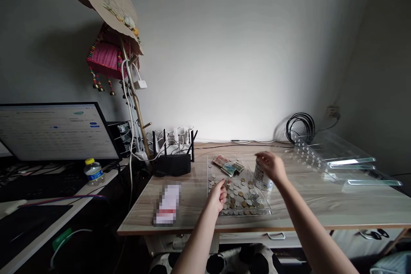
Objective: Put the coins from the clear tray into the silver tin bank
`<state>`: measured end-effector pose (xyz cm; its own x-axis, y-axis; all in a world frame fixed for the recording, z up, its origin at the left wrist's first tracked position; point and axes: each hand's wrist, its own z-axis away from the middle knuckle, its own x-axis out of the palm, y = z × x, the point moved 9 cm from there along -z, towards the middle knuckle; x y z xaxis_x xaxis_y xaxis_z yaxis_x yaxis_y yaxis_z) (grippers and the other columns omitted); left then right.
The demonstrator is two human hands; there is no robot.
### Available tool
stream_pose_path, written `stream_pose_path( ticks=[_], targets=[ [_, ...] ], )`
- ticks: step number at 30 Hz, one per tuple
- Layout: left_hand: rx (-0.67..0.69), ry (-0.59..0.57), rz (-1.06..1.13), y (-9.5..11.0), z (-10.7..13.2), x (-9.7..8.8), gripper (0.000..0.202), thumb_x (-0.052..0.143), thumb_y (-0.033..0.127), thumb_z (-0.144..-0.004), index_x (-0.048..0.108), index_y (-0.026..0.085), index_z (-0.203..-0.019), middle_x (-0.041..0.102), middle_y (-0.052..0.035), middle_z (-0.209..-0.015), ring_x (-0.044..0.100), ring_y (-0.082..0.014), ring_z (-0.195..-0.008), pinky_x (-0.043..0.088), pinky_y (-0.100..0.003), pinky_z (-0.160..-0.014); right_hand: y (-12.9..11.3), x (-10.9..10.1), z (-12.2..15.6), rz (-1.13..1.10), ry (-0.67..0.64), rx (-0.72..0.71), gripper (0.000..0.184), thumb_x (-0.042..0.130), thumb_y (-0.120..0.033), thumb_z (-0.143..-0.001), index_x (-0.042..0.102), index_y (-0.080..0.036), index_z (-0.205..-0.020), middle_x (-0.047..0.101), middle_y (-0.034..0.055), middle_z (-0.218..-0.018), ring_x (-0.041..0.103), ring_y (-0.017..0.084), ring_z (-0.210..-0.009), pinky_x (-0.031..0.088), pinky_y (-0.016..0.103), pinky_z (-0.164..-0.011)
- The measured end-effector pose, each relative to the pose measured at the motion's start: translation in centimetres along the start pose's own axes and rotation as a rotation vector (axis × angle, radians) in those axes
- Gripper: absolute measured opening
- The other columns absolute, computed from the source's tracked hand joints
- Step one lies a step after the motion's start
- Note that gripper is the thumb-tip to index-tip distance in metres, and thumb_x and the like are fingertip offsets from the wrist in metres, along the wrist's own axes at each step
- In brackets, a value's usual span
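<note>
A shallow clear tray (209,167) lies on the wooden desk, with many silver and brass coloured coins (241,195) spread over its near part. Several banknotes (227,165) lie at its far end. My left hand (218,197) is over the left side of the coins, its fingers curled and pinched together; whatever is between the fingertips is too small to make out. Beside the tray's right edge stands a printed can (263,180). Over the can's top is my right hand (271,165), fingers bent together and pointing left; their contents, if any, are hidden.
A black router (172,165) stands at the back left, near a blurred flat item (167,204). Clear acrylic racks (337,162) and a black cable coil (300,127) occupy the right. Further left are a monitor (58,132), a bottle (93,172) and a hat stand (138,111).
</note>
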<state>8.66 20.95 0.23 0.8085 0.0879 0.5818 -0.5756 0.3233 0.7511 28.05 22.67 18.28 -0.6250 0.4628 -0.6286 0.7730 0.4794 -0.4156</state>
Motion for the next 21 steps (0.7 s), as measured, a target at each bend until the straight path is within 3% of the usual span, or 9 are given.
stream_pose_path(
  ticks=[4, 7, 9, 12, 17, 19, 21],
  targets=[
    [-0.007, 0.02, -0.003, -0.5, -0.4, -0.1, 0.023, 0.057, 0.035, -0.067, 0.055, 0.012, -0.071, 0.025, 0.0106, -0.041, 0.014, 0.0005, -0.029, 0.003, -0.016, -0.032, -5.8, 7.9, 3.8, -0.145, -0.405, -0.114, 0.031, 0.043, -0.036, -0.077, 0.062, -0.019, -0.094, 0.062, 0.0055, -0.085, 0.054, 0.012, -0.064, 0.042, 0.022, -0.056],
    [0.005, 0.004, -0.007, -0.5, -0.6, 0.1, 0.022, 0.058, 0.034, -0.068, 0.055, 0.012, -0.071, 0.026, 0.0102, -0.041, 0.015, 0.0005, -0.029, 0.004, -0.015, -0.032, -7.0, 11.4, 5.4, -0.018, -0.469, -0.1, 0.022, 0.05, -0.033, -0.073, 0.064, -0.02, -0.084, 0.061, 0.0031, -0.079, 0.054, 0.012, -0.066, 0.039, 0.02, -0.055],
    [-0.014, -0.029, 0.014, -0.6, -0.7, 0.3, 0.022, 0.056, 0.034, -0.069, 0.055, 0.012, -0.071, 0.027, 0.0097, -0.041, 0.016, 0.0004, -0.029, 0.004, -0.015, -0.032, -7.1, 11.9, 5.5, 0.015, -0.446, -0.104, 0.017, 0.05, -0.029, -0.073, 0.064, -0.022, -0.079, 0.061, 0.0015, -0.079, 0.054, 0.012, -0.067, 0.038, 0.019, -0.056],
    [-0.1, -0.052, 0.083, -1.2, -0.6, 0.5, 0.018, 0.049, 0.026, -0.073, 0.056, 0.009, -0.072, 0.031, 0.0078, -0.042, 0.019, -0.0005, -0.029, 0.009, -0.015, -0.03, -5.5, 9.6, 4.1, 0.004, -0.349, -0.104, 0.02, 0.046, -0.027, -0.076, 0.065, -0.025, -0.083, 0.062, 0.0005, -0.084, 0.055, 0.011, -0.066, 0.038, 0.02, -0.057],
    [-0.113, 0.024, 0.226, -1.4, -0.6, -0.2, 0.02, 0.039, 0.004, -0.064, 0.055, 0.005, -0.076, 0.047, -0.001, -0.049, 0.044, -0.0069, -0.04, 0.037, -0.017, -0.039, 2.4, 0.7, -0.8, 0.228, -0.05, 0.05, 0.025, 0.043, -0.03, -0.075, 0.064, -0.027, -0.089, 0.063, 0.0014, -0.09, 0.056, 0.015, -0.076, 0.039, 0.023, -0.058],
    [-0.088, 0.026, 0.244, -1.3, -0.6, -0.3, 0.025, 0.037, 0.0, -0.06, 0.054, 0.006, -0.076, 0.052, -0.0045, -0.054, 0.052, -0.0106, -0.049, 0.045, -0.022, -0.049, 5.7, -0.5, -2.3, 0.313, -0.129, 0.109, 0.023, 0.047, -0.027, -0.07, 0.066, -0.026, -0.083, 0.065, 0.0015, -0.082, 0.057, 0.016, -0.074, 0.039, 0.023, -0.058],
    [-0.052, 0.015, 0.239, -1.1, -0.6, -0.3, 0.029, 0.034, -0.004, -0.058, 0.053, 0.006, -0.077, 0.055, -0.0065, -0.057, 0.056, -0.0128, -0.054, 0.049, -0.026, -0.057, 7.9, -0.2, -3.3, 0.316, -0.277, 0.127, 0.021, 0.05, -0.024, -0.066, 0.067, -0.026, -0.077, 0.066, 0.0002, -0.075, 0.058, 0.015, -0.069, 0.039, 0.022, -0.057]
  ],
)
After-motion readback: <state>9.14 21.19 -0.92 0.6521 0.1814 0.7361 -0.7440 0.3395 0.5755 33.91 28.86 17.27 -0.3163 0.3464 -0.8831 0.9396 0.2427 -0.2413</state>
